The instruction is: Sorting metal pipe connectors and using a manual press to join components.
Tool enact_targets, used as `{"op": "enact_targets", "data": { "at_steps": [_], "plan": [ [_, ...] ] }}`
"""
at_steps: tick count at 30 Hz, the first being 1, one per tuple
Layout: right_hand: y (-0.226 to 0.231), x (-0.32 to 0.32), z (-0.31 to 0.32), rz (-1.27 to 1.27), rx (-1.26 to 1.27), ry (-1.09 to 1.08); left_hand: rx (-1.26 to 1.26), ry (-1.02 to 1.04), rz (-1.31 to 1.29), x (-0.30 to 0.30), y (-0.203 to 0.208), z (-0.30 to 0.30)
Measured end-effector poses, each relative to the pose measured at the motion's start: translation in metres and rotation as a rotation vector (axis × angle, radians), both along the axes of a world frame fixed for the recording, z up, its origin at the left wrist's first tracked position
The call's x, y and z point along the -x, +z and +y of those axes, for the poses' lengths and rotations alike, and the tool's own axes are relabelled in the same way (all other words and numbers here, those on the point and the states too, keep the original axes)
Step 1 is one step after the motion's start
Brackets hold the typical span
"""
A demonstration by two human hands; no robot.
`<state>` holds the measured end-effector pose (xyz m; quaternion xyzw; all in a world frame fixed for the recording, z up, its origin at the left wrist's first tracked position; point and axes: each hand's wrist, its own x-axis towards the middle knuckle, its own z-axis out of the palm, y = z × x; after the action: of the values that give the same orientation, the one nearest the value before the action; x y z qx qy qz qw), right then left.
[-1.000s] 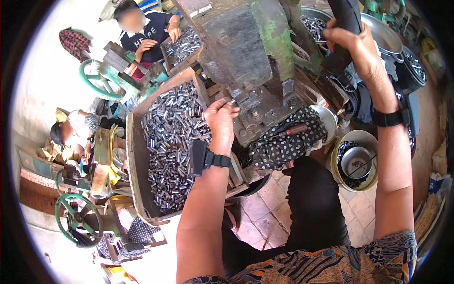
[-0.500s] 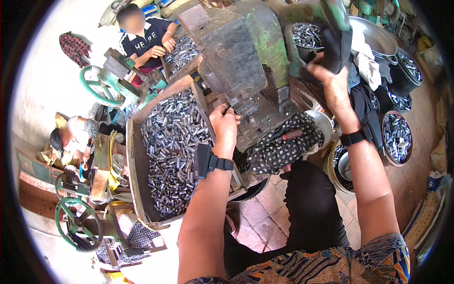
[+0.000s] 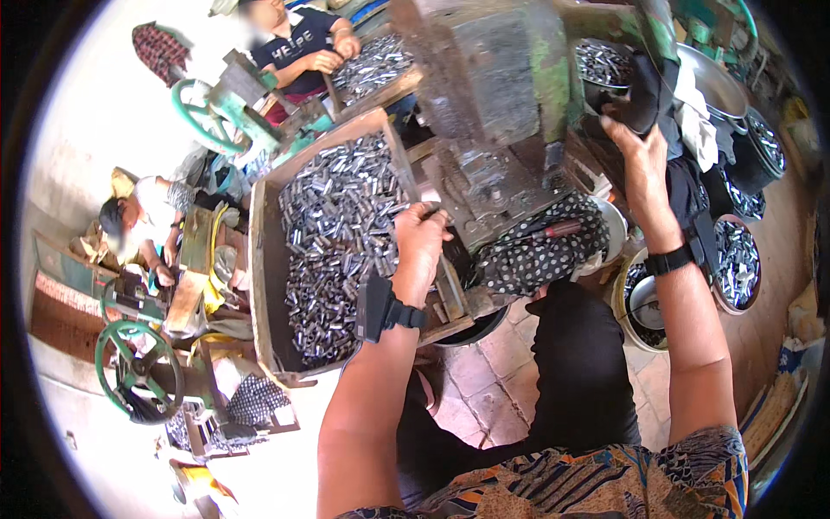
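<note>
My left hand (image 3: 422,240) is closed in a pinch at the right wall of a wooden tray (image 3: 264,285) heaped with short metal tubes (image 3: 333,233). Whatever its fingertips hold is too small to make out. To the right of that hand stands a heavy, worn press (image 3: 510,78) with patches of green paint; its dark bed (image 3: 484,195) is a little beyond my fingers. Farther right, my right hand (image 3: 635,143) is wrapped round the black-covered handle (image 3: 644,93) of the press's green arm.
A polka-dot cloth (image 3: 527,255) with a red-handled tool (image 3: 558,230) lies below the press. Buckets of metal parts (image 3: 735,264) and a large metal basin (image 3: 713,86) stand right. Co-workers (image 3: 298,52) sit at the upper left and left, near green handwheels (image 3: 138,372).
My left hand has drawn back from the press bed toward the tray's right wall. My right hand stays on the handle. The whole view has shifted, with the press now farther right.
</note>
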<state>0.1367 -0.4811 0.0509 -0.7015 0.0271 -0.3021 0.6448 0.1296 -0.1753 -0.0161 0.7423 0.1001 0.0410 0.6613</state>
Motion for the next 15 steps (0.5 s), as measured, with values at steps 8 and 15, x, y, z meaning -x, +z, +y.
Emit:
{"op": "enact_targets", "data": {
  "at_steps": [8,15],
  "plan": [
    [-0.050,0.041,0.046,0.262,-0.037,0.357,-0.039,0.116,-0.096,0.063,0.006,0.080],
    [-0.041,0.047,0.183,0.087,0.338,1.022,-0.049,0.270,-0.084,0.096,0.006,0.153]
  ]
}}
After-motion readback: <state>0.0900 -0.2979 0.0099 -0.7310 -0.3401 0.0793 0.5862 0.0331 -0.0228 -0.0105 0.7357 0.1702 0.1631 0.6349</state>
